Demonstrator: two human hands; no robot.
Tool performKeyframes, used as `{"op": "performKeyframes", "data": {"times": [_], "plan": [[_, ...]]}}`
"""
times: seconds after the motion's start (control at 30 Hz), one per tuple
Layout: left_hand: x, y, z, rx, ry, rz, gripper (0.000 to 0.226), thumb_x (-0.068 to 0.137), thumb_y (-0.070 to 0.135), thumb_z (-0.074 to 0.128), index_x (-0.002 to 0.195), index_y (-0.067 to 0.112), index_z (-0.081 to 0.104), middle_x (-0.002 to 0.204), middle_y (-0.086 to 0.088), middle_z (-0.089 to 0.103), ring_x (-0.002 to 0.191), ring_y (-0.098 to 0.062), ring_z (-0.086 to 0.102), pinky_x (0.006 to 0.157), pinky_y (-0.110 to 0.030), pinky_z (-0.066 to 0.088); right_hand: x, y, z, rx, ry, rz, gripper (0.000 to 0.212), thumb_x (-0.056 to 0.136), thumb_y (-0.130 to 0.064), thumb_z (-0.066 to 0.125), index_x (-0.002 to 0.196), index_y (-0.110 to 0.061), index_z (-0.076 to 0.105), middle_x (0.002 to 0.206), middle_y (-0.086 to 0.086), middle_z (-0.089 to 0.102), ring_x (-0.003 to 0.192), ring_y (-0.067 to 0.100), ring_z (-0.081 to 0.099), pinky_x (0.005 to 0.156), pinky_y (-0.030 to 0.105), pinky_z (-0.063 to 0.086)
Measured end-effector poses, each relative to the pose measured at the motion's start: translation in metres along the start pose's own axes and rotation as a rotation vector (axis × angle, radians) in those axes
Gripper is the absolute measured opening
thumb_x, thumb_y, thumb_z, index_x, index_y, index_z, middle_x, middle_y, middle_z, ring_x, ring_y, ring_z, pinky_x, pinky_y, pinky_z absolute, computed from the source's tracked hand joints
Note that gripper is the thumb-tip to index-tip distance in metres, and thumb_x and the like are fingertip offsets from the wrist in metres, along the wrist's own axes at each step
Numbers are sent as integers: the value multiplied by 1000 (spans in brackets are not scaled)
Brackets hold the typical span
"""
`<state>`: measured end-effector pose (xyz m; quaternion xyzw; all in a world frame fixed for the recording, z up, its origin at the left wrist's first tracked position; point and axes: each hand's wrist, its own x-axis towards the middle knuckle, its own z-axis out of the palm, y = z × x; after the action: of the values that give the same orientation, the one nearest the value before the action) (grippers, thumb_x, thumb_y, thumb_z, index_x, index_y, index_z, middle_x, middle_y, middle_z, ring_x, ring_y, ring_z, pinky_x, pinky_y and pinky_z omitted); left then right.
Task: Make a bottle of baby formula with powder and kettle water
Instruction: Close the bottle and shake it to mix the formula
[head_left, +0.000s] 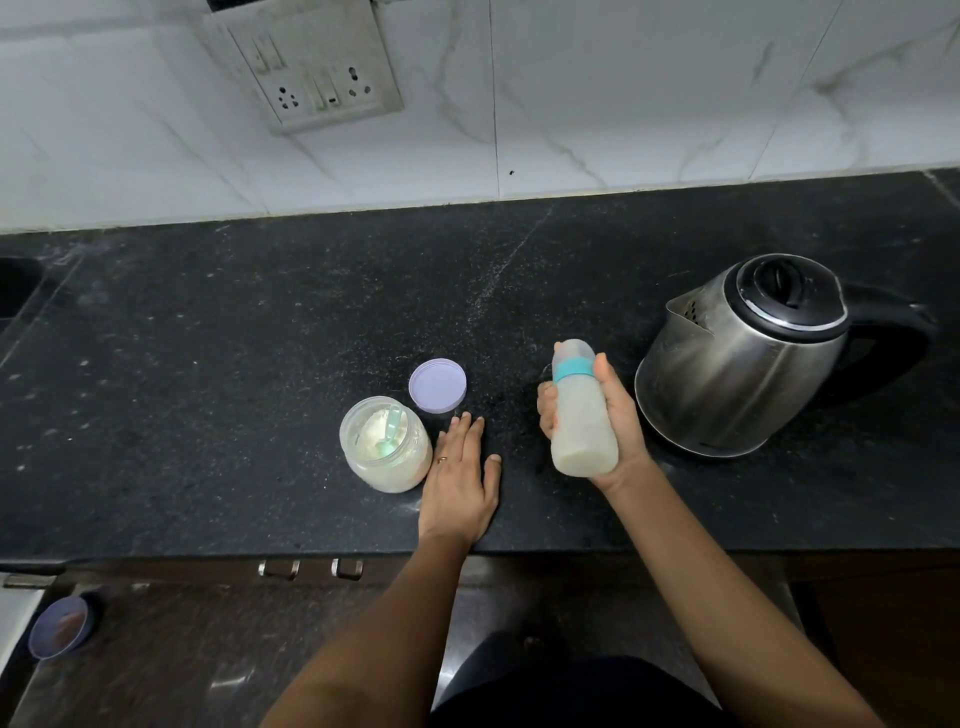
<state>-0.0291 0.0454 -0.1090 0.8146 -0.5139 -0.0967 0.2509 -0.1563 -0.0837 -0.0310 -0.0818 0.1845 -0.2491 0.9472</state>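
My right hand grips a capped baby bottle with a teal ring, held above the black counter; it holds milky white liquid and tilts slightly. My left hand rests flat on the counter, fingers straight, just right of an open clear powder jar. A pale green scoop lies inside the jar on the white powder. The jar's lilac lid lies on the counter behind it. A steel kettle with a black lid and handle stands to the right of the bottle.
A tiled wall with a socket plate rises behind the counter. A sink edge shows at far left. Drawer handles sit under the counter's front edge. A small purple bowl lies low at left.
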Motion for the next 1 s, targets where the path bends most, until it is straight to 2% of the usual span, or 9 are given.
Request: {"op": "performKeyframes", "data": {"times": [0.13, 0.23, 0.33, 0.43, 0.53, 0.7, 0.77, 0.9, 1.0], "plan": [[0, 0, -1, -3, 5, 3, 52, 98, 33, 36, 146, 12, 33, 155, -6, 28, 146, -15, 15, 118, -25, 1, -3, 1, 5, -15, 104, -20, 52, 73, -41, 70, 110, -5, 62, 89, 10, 65, 68, 18, 63, 60, 30, 58], [0, 0, -1, -8, 7, 1, 50, 99, 31, 38, 145, 12, 34, 154, -7, 29, 145, -16, 16, 118, -26, 2, -9, -2, 4, 79, 39, 14, 55, 85, -45, 53, 121, -3, 56, 97, 10, 67, 66, 17, 65, 56, 29, 58], [0, 0, 0, -12, 8, -6, 52, 97, 33, 35, 145, 12, 35, 154, -6, 29, 145, -15, 16, 117, -24, 1, -11, -5, -1, -26, -142, 39, 53, 83, -37, 63, 125, -9, 48, 99, 11, 62, 61, 19, 61, 52, 30, 55], [1, -2, 1, -21, 14, -7, 49, 99, 30, 38, 145, 13, 34, 155, -5, 28, 145, -14, 15, 117, -23, -1, -7, -1, 3, 50, -115, -4, 63, 73, -31, 74, 125, -7, 49, 99, 13, 62, 64, 21, 63, 54, 32, 56], [0, -3, 2, -25, 17, -11, 51, 98, 33, 34, 145, 14, 34, 155, -4, 28, 145, -14, 15, 117, -23, 0, -2, 1, -4, 204, -75, -41, 59, 79, -33, 66, 129, -7, 47, 100, 14, 61, 69, 23, 65, 59, 35, 57], [0, -3, 3, -37, 18, -11, 49, 99, 29, 38, 145, 13, 34, 155, -4, 28, 145, -15, 15, 118, -26, 3, -2, 7, 0, 96, -92, -36, 48, 82, -34, 58, 123, -9, 51, 98, 13, 60, 66, 20, 62, 56, 32, 55], [0, -3, 2, -41, 15, -11, 48, 100, 28, 39, 145, 13, 34, 155, -5, 27, 145, -15, 15, 119, -26, 3, 0, 12, -2, 234, -37, -74, 54, 78, -32, 65, 124, -9, 50, 101, 12, 60, 71, 22, 65, 60, 35, 57], [0, -3, 2, -53, 13, -10, 48, 99, 28, 38, 145, 13, 34, 155, -5, 29, 145, -15, 16, 118, -26, 3, 1, 17, 0, 49, -146, -28, 63, 72, -38, 76, 124, -13, 52, 101, 11, 59, 63, 17, 58, 55, 27, 53], [0, -3, 1, -42, 11, -11, 49, 99, 28, 35, 145, 13, 34, 155, -5, 29, 145, -15, 15, 118, -24, 1, 4, 19, 2, 211, -51, -13, 94, 49, -39, 93, 127, -7, 50, 101, 12, 61, 67, 20, 65, 58, 32, 57]]}}
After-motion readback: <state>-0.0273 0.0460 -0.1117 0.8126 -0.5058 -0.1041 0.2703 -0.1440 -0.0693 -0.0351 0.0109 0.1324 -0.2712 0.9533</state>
